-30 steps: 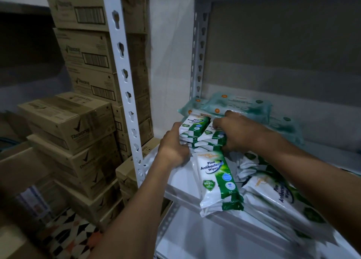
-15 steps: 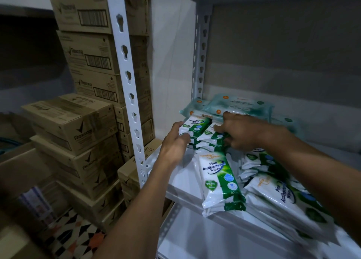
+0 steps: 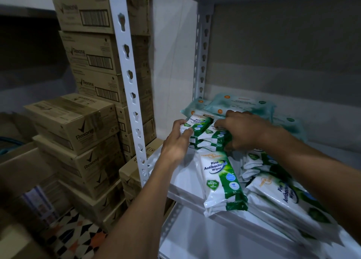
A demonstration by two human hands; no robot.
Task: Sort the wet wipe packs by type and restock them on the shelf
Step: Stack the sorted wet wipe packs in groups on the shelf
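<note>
Shelf board (image 3: 181, 182): white metal; carries all wipe packs in view.
Rear stack (image 3: 202, 135): green-and-white pine antibacterial packs, two columns side by side, toward back left of shelf board.
Teal packs (image 3: 240, 104): piled flat behind rear stack, against back wall of shelf board.
Front stack (image 3: 222, 182): same pine packs, at front edge of shelf board, overhanging it slightly.
Loose packs (image 3: 281, 196): same type, heaped unevenly to right of front stack.
Left hand (image 3: 175, 143): at left side of rear stack; fingers curled round edge of top left pack.
Right hand (image 3: 244, 131): palm down on right column of rear stack; fingers curled over its top pack.
Upright (image 3: 129, 78): white slotted post at front left corner of shelf board.
Cartons (image 3: 78, 125): brown, printed Rexona, stacked left of upright.
Floor (image 3: 74, 233): patterned tile, below cartons.
</note>
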